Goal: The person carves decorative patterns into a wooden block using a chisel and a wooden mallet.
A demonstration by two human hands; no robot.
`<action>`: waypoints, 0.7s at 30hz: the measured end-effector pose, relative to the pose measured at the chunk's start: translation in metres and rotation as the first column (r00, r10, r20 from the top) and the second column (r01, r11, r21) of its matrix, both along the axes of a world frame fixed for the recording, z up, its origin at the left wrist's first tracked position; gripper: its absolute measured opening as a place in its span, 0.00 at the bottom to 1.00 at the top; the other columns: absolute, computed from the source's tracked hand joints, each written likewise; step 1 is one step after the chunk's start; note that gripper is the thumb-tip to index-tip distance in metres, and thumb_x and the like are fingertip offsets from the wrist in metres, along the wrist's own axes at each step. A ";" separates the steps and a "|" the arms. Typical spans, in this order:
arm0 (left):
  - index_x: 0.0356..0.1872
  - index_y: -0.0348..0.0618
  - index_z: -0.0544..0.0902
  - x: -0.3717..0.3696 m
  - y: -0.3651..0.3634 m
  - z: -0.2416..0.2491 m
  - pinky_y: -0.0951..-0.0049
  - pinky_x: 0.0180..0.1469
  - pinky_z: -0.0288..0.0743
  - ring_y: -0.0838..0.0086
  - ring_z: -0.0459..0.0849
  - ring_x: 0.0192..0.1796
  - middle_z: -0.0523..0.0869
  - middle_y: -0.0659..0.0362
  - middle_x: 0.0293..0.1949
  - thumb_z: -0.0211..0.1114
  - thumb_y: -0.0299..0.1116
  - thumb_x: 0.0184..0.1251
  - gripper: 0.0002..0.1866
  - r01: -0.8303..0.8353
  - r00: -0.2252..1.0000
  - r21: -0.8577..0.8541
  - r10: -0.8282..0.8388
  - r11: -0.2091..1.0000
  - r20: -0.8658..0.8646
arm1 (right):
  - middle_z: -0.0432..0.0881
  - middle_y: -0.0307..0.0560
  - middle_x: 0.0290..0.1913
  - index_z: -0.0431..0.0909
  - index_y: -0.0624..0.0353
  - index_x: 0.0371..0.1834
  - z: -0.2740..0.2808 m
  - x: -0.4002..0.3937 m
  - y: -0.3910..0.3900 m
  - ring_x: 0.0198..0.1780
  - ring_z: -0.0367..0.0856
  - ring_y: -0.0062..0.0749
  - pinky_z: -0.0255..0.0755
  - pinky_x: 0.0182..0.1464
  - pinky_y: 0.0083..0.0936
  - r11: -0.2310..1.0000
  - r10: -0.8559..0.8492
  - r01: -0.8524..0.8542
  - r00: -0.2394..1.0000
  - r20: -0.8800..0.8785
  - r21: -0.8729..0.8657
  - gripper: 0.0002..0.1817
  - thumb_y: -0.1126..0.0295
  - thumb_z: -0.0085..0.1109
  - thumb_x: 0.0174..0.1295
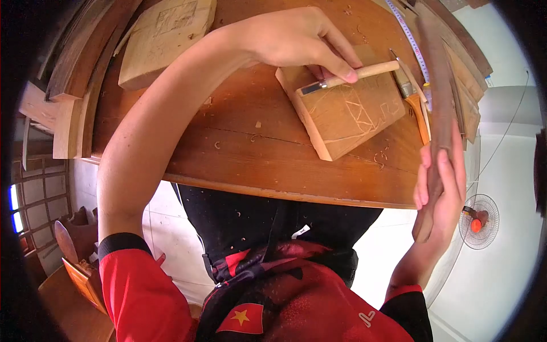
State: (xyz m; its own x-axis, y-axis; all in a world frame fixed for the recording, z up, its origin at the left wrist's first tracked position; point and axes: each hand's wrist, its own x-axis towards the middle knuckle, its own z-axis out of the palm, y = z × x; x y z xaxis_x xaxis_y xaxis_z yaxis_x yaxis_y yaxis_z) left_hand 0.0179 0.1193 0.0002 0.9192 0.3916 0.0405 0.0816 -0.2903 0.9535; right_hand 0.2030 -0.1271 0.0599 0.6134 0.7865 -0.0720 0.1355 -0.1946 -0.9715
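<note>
My left hand (pixel 302 43) pinches a wood carving chisel (pixel 379 69) by its pale wooden handle. The dark flat blade points left and lies over a carved wooden block (pixel 342 128). Pale cut lines show on the block's top, including crossed strokes and a note-like mark. My right hand (pixel 447 188) is wrapped around a long dark wooden stick (pixel 439 85), held lengthwise at the table's right side. Just left of the stick lies a brush (pixel 420 117) with an orange handle. A thin pointed tool (pixel 394 55) is partly visible beside it.
Another light wooden block (pixel 165 37) with carved lines lies at the back left of the wooden table (pixel 256 165). Dark planks (pixel 80 74) are stacked on the left edge. A tape measure (pixel 407 34) curves at the back right. Shavings dot the tabletop. A fan (pixel 478 222) stands at right.
</note>
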 end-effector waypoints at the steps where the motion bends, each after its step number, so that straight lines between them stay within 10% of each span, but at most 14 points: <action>1: 0.56 0.31 0.88 0.000 -0.001 0.002 0.75 0.48 0.82 0.76 0.88 0.40 0.93 0.53 0.42 0.76 0.41 0.66 0.25 -0.007 1.000 0.010 0.007 1.000 -0.004 | 0.78 0.44 0.38 0.61 0.53 0.83 0.000 -0.001 0.000 0.18 0.65 0.15 0.57 0.18 0.13 0.999 0.004 -0.004 1.000 -0.007 0.032 0.31 0.68 0.51 0.77; 21: 0.55 0.30 0.88 -0.002 -0.001 0.009 0.74 0.47 0.80 0.76 0.87 0.41 0.93 0.53 0.42 0.76 0.42 0.66 0.25 0.008 1.000 0.033 -0.007 0.999 -0.029 | 0.78 0.45 0.38 0.60 0.52 0.84 -0.005 -0.002 -0.005 0.18 0.65 0.14 0.58 0.18 0.13 0.999 0.037 -0.037 0.999 -0.007 -0.003 0.32 0.69 0.51 0.77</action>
State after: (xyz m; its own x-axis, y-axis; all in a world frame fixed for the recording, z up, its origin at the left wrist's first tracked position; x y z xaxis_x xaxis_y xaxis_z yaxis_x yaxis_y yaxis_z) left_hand 0.0162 0.1186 0.0096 0.9230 0.3839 0.0262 0.1072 -0.3220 0.9407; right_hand 0.2005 -0.1321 0.0545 0.5835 0.8083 -0.0785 0.1362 -0.1928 -0.9717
